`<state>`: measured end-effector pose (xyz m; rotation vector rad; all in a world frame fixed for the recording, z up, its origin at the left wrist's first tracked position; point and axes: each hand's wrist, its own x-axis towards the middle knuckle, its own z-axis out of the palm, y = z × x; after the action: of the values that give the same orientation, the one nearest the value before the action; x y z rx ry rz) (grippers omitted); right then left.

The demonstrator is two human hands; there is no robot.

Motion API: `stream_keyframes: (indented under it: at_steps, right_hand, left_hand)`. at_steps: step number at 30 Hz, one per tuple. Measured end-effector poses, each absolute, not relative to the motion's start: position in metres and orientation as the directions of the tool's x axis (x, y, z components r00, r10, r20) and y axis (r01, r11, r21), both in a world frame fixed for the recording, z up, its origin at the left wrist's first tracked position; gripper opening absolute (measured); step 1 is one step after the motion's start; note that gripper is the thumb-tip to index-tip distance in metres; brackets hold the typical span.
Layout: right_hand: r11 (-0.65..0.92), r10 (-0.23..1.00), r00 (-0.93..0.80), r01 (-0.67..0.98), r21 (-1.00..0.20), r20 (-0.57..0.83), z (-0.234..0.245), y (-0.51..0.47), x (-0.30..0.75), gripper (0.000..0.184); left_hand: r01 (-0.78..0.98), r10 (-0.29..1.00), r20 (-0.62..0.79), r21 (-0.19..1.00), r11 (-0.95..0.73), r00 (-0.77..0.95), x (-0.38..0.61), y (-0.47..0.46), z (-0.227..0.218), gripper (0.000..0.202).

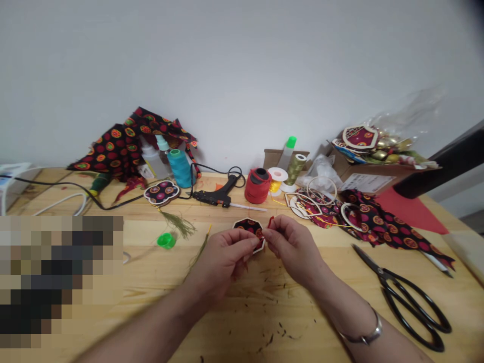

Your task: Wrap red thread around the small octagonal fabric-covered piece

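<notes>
Both hands meet over a small dark patterned pendant with a pale, many-sided rim [247, 224], at the middle of the table. My left hand [227, 249] pinches its lower edge between thumb and forefinger. Fingers of my right hand [293, 244] are closed on a bit of red thread [270, 220] at the pendant's right edge. More red strands hang beneath the left fingers. How the thread joins the pendant is hidden by the fingertips. Behind the pendant stands a spool of red thread [257, 186].
A glue gun [217, 195] with its cord lies behind the hands. Black scissors [403, 297] rest at the right. To the left are a green cap [166, 241] and a tasselled pendant [162, 192]. Patterned cloth [113, 146] and a cardboard box [368, 176] stand at the back.
</notes>
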<state>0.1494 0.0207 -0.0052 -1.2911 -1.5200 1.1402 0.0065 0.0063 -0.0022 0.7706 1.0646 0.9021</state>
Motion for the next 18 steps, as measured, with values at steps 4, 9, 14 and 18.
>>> stream_keyframes:
  at_steps: [4, 9, 14, 18]
  right_hand:
    - [0.080, 0.990, -0.131, 0.282, -0.956, 0.045, -0.0060, 0.0206, 0.1492, 0.013]
    - [0.076, 0.991, -0.128, 0.269, -0.960, 0.042, -0.0070, 0.0200, 0.1490, 0.013]
    - [0.075, 0.990, -0.132, 0.253, -0.965, 0.042, -0.0089, 0.0207, 0.1495, 0.013]
    - [0.070, 0.991, -0.132, 0.240, -0.968, 0.039, -0.0087, 0.0206, 0.1493, 0.014]
  left_hand:
    - [-0.234, 0.890, -0.396, 0.865, 0.444, 0.227, 0.0060, 0.0058, -0.0016, 0.017]
    - [-0.223, 0.894, -0.393, 0.871, 0.437, 0.216, 0.0058, 0.0057, -0.0021, 0.017]
    - [-0.202, 0.890, -0.408, 0.872, 0.446, 0.205, 0.0058, 0.0055, -0.0026, 0.019]
    - [-0.199, 0.891, -0.403, 0.875, 0.442, 0.207, 0.0064, 0.0053, -0.0034, 0.019]
